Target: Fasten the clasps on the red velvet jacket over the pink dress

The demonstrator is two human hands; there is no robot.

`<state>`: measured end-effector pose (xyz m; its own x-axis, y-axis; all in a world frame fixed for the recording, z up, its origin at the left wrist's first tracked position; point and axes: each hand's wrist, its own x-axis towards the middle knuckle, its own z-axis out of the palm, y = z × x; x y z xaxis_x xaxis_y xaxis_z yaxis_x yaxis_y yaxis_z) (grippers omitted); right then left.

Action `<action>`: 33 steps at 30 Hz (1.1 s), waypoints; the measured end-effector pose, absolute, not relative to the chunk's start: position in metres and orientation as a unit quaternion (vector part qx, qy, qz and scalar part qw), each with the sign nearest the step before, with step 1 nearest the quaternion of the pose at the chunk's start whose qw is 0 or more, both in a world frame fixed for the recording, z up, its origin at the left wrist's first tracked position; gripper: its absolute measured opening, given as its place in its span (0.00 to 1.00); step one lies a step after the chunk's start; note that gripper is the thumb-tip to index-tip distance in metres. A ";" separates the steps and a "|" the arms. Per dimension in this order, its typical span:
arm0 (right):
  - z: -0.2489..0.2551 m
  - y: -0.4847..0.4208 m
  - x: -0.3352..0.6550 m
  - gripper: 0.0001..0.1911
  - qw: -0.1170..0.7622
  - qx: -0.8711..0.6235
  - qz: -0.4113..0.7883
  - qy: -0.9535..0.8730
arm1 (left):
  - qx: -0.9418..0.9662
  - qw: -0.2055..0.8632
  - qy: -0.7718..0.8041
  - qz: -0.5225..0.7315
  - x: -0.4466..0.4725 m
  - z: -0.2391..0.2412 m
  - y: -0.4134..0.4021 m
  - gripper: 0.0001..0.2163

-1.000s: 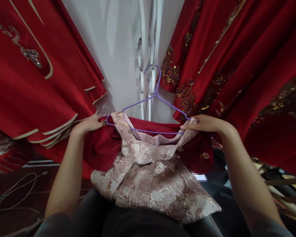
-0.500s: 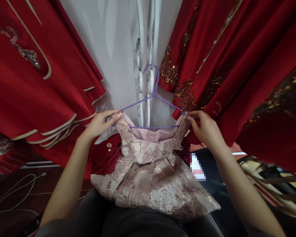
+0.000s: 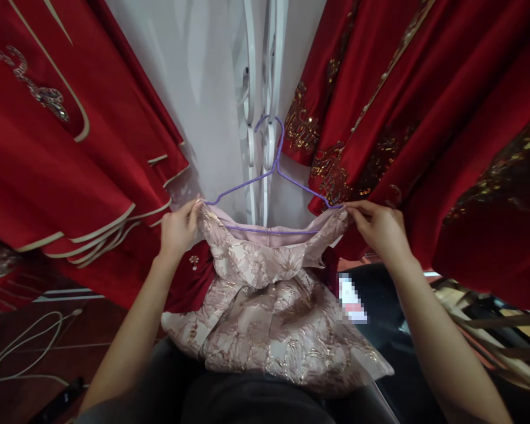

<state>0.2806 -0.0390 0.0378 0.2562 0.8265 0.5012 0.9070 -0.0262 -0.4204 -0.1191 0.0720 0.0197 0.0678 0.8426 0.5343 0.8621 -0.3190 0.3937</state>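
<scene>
A pink dress (image 3: 269, 318) with shiny raised floral patterning lies over my lap, its neckline facing away from me. Inside the neckline sits a purple wire hanger (image 3: 277, 159), hook pointing away, with each end under a shoulder of the dress. My left hand (image 3: 180, 229) pinches the left shoulder against the hanger's end. On the opposite side, my right hand (image 3: 380, 227) pinches the right shoulder in the same way. The two shoulders are drawn wide apart. Dark red fabric with a small flower brooch (image 3: 194, 261) shows beneath the dress on the left.
Red garments with pale edging (image 3: 92, 147) hang at the left, and red garments with gold sequins (image 3: 357, 118) at the right. White metal rack bars (image 3: 271, 76) stand between them. A white cable (image 3: 22, 335) and a black phone-like object (image 3: 59, 403) lie at lower left.
Both hands have moved outward, stretching the neckline wider. The left shoulder now covers the hanger's left end, which stuck out before. The dress skirt has barely shifted.
</scene>
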 end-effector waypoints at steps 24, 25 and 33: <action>0.043 -0.084 0.239 0.07 0.307 -0.736 0.151 -0.584 | -0.917 -0.059 -0.303 -0.253 -0.063 0.033 0.023 0.15; 0.043 -0.083 0.238 0.08 0.327 -0.728 0.150 -0.584 | -0.918 -0.045 -0.306 -0.247 -0.058 0.029 0.026 0.15; 0.018 -0.071 0.252 0.14 0.403 -0.703 0.149 -0.566 | -0.918 -0.072 -0.326 -0.213 -0.060 0.003 0.031 0.16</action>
<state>0.2521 -0.0712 0.0179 0.3142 0.9166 0.2474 0.6771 -0.0337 -0.7351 -0.0600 0.0313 0.0032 0.6973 0.6288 0.3443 0.5673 -0.7776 0.2712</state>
